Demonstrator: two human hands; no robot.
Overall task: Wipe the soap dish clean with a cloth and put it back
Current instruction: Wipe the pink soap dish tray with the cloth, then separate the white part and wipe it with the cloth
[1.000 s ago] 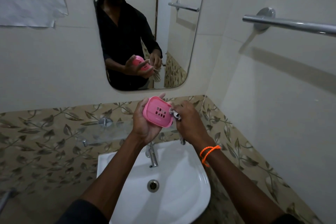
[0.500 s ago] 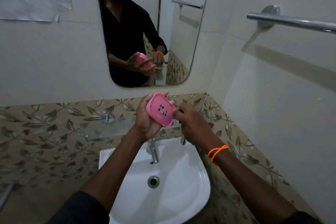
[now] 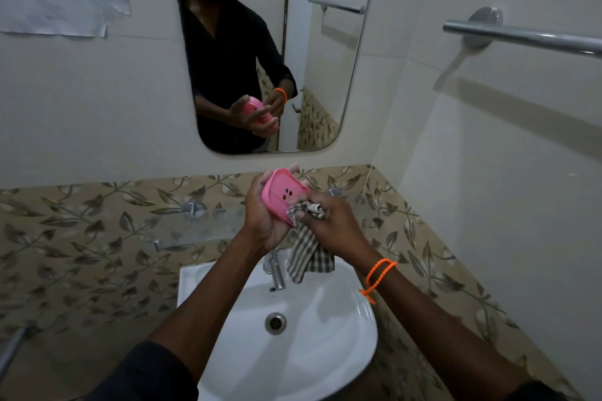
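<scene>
Up above the white sink (image 3: 338, 329): pink soap dish (image 3: 282, 194), gripped in the left hand (image 3: 265, 221), fingers curled round its far rim, thumb side along the near edge. Tilted steeply, slotted face turned toward the camera and a little rightward; long axis slanting from upper left, away from the sink, down to lower right, toward the tap (image 3: 277, 273). Against the dish's lower right end: checked cloth (image 3: 308, 251), bunched in the right hand (image 3: 332, 221), fingers clenched round it, loose tail hanging down to just above the sink's back rim beside the tap. On the right wrist, toward the sink's right edge: orange cord bracelet (image 3: 379, 277). Higher than the sink, on the wall: mirror (image 3: 322, 75), both hands and dish reflected.
</scene>
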